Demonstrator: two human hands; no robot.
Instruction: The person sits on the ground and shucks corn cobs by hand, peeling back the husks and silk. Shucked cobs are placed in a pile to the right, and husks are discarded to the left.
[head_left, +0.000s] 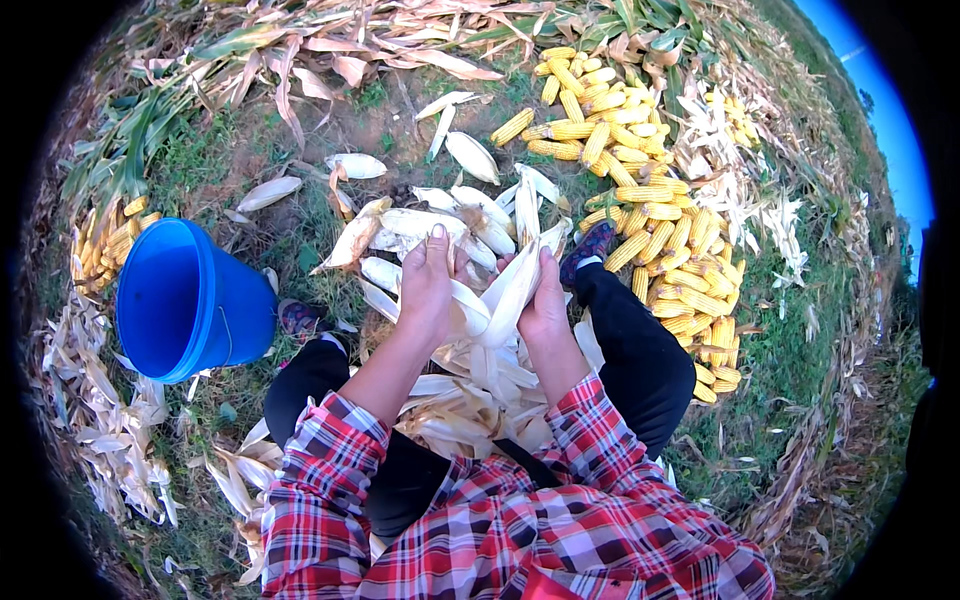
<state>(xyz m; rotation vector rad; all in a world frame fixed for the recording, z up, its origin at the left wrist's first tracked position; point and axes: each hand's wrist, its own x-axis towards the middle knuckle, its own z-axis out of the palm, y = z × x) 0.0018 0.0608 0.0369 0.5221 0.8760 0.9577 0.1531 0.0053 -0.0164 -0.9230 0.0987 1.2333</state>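
Note:
My right hand (546, 304) is closed around an ear of corn in pale, dry husk (517, 292), its tip pointing up and away from me. Husk leaves bend from this ear across to my left hand (427, 285), which pinches them with the thumb uppermost. My fingers and the husk hide whatever kernels are there. Just beyond both hands lies a loose heap of unhusked ears (411, 223). Stripped husks (442, 420) are piled beneath my wrists, between my legs.
A blue plastic bucket (240, 300) leans at the left, its mouth towards me. Husked yellow cobs (660, 225) form a long pile by my right foot, with a smaller cob pile (105, 244) behind the bucket. Cut corn stalks (247, 56) edge the far side. Several unhusked ears (472, 157) lie scattered ahead.

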